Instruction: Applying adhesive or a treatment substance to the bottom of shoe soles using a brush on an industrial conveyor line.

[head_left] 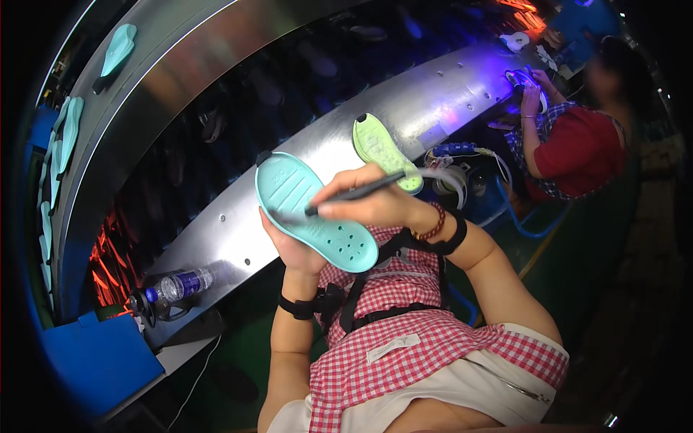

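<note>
My left hand [294, 249] grips a turquoise shoe sole [307, 209] from beneath, tilted in front of my body. The sole has ridges in its upper half, a group of small holes toward its lower end and a black tab at its top edge. My right hand [375, 206] is closed around a slim black-handled brush [361, 191], held slanting over the sole. The brush's lower end is at the sole's inner face, where its tip is blurred. Just beyond my right hand, a lime-green sole [379, 148] with a black tab lies on the metal ledge.
The curved metal ledge [238, 231] runs along a dark conveyor carrying several shoe parts. A plastic bottle [184, 283] lies at its left end, near a blue box [101, 364]. Turquoise soles [71, 133] sit on the far-left belt. A co-worker in red [581, 151] works at right.
</note>
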`<state>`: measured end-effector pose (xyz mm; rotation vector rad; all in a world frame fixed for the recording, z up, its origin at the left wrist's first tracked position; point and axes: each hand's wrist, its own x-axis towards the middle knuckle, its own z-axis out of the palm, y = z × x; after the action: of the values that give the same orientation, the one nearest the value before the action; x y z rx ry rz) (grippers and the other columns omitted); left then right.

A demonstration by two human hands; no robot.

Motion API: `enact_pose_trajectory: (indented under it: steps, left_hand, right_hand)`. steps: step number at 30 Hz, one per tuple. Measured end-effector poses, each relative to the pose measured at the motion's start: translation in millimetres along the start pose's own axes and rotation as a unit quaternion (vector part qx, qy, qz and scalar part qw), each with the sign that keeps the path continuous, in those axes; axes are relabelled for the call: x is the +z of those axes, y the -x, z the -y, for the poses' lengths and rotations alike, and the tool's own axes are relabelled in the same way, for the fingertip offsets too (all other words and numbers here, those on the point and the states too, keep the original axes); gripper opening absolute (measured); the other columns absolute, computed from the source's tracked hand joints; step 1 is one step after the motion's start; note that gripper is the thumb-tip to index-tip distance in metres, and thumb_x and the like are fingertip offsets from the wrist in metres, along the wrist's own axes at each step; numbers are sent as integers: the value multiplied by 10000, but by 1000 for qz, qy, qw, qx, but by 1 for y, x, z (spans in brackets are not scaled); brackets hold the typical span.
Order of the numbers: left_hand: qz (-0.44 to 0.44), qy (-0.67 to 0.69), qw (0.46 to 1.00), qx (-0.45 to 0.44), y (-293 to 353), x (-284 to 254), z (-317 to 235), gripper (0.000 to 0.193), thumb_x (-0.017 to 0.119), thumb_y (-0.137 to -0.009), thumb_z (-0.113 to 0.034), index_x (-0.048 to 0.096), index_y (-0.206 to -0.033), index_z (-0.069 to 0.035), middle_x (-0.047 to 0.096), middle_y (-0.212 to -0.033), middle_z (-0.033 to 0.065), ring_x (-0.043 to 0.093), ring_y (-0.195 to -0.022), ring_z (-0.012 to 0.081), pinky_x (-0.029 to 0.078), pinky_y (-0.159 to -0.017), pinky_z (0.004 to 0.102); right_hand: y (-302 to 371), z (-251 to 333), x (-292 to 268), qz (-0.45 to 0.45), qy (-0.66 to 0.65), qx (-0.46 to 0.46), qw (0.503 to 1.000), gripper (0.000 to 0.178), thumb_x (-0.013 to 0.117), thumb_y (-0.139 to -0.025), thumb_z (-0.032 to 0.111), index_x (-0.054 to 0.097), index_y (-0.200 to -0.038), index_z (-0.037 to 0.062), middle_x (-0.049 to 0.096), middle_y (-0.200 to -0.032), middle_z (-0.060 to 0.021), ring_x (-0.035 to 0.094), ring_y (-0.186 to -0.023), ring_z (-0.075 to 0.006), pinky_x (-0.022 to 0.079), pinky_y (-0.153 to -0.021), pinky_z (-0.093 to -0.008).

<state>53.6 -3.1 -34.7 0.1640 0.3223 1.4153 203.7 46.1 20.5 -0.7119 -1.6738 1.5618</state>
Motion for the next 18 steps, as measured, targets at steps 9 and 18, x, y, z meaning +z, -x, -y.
enact_pose_trajectory:
  steps: [9, 18]
  left_hand:
    - [-60, -83, 992, 77, -1, 6, -9, 686, 186, -867, -614, 431, -1254, -103, 576, -1074, 144, 582, -917, 293, 466, -834, 412]
    - [-24, -103, 968, 226, -8, 5, -28, 804, 145, -807, -699, 461, -1199, -72, 574, -937, 183, 583, -779, 305, 489, -705, 421]
  right_hand:
    - [8, 0, -8, 66, 24, -54, 996, 197, 668, -741, 80, 669, -929, 19, 664, -830, -95, 616, -755, -121, 480, -683, -238]
    - [16, 0, -9, 113, 58, -129, 983, 193, 675, -729, 40, 669, -922, 22, 662, -845, -107, 621, -774, -153, 486, -704, -253]
